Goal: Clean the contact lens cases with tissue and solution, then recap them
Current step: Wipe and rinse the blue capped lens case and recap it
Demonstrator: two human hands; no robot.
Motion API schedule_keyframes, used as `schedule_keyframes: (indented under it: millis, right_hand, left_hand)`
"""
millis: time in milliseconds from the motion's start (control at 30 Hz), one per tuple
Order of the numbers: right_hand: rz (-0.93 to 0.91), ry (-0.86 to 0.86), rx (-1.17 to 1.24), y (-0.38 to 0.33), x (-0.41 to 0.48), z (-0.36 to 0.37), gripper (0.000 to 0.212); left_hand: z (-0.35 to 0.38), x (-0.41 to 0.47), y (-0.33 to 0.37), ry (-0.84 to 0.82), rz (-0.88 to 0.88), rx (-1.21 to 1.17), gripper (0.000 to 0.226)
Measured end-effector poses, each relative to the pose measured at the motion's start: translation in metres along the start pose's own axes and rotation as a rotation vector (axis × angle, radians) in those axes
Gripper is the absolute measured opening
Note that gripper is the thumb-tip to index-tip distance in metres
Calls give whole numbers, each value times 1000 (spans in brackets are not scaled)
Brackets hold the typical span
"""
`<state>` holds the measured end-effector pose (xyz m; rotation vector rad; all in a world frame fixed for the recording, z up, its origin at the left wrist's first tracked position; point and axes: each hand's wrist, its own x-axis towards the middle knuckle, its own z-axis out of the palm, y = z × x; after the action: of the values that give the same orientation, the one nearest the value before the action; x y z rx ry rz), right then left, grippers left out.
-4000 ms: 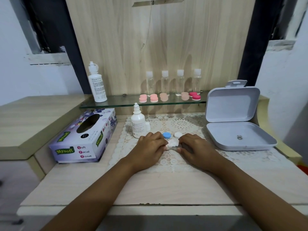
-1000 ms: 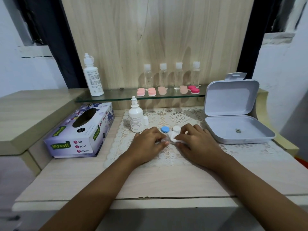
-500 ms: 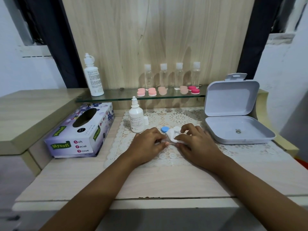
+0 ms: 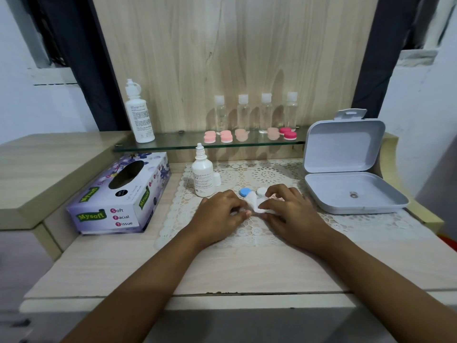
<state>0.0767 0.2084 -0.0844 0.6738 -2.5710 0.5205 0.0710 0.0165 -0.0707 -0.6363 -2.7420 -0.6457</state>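
right hand (image 4: 293, 215) pinches tissue (image 4: 252, 204); left hand (image 4: 218, 214) curls over something hidden, grip unclear.

Left hand (image 4: 220, 212) and right hand (image 4: 290, 212) close together, fingers (image 4: 274, 191) curled.

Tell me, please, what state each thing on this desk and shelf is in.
Grey plastic hinged box: open, lid upright.
Small white dropper bottle: uncapped, upright.
Blue round cap: off, on the lace mat.
White round cap: off, beside it.
Crumpled white tissue: pinched between left hand and right hand.
Four clear shelf bottles: capped.
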Motion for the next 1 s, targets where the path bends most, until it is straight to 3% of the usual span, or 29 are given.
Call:
schedule_keyframes:
  millis: [133,233,467,667,867,1000]
  right_hand:
    - [-10,20,-150,-3,-2,-1,40]
    - [-25,14,-216,-6,0,-3,39]
    - [-5,-22,-41,-1,-1,-3,25]
    - [40,-37,-100,-4,-1,-2,40]
    - [-15,5,-199,-5,0,-1,40]
    - [-34,-33,-27,-4,1,-2,43]
  left_hand:
    - [0,0,0,4,-3,-11,27]
    - [0,-1,1,11,0,-10,26]
    - [0,-1,1,11,1,-2,24]
    - [0,-2,1,6,11,17,30]
    - [1,-2,3,5,6,53,30]
    - [3,-2,4,2,0,67,30]
